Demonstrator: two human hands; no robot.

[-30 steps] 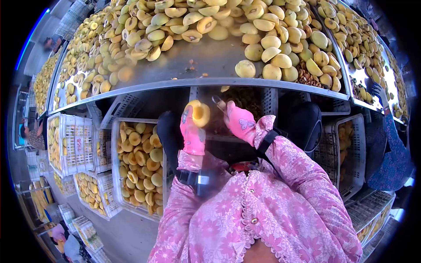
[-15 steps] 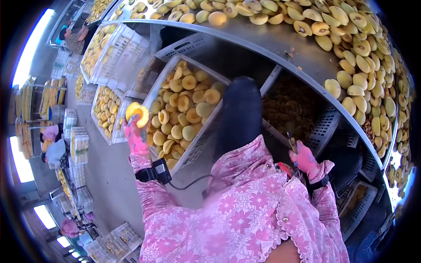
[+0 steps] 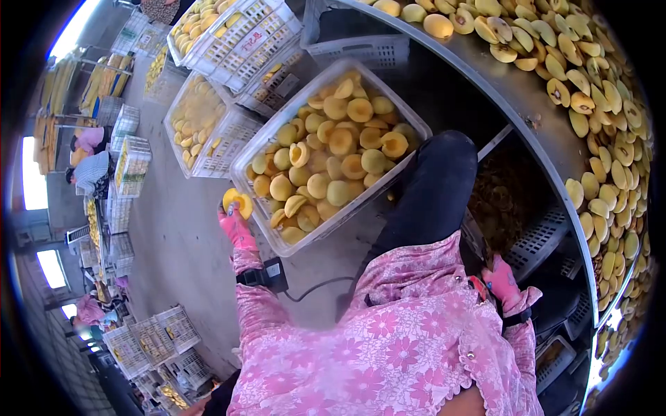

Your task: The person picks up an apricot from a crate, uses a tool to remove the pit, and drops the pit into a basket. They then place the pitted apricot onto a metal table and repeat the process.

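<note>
My left hand (image 3: 237, 227), in a pink glove, has its fingers closed on a yellow fruit half (image 3: 238, 203), just beside the left corner of a white crate (image 3: 277, 245) full of halved fruit (image 3: 340, 141). My right hand (image 3: 502, 283), also in a pink glove, is low on the right, near my hip. Its fingers are closed round a small tool (image 3: 488, 261), whose shape is hard to make out.
A metal table (image 3: 485, 80) heaped with fruit halves (image 3: 610, 194) curves along the right. Stacked white crates of fruit (image 3: 243, 41) stand at the upper left. Beneath the table is a grey crate (image 3: 538, 243). Other people (image 3: 90, 173) are at the far left.
The view has turned, so the crate and table appear further right. My left hand still holds the fruit half, now nearer the crate's corner. My right hand appears lower.
</note>
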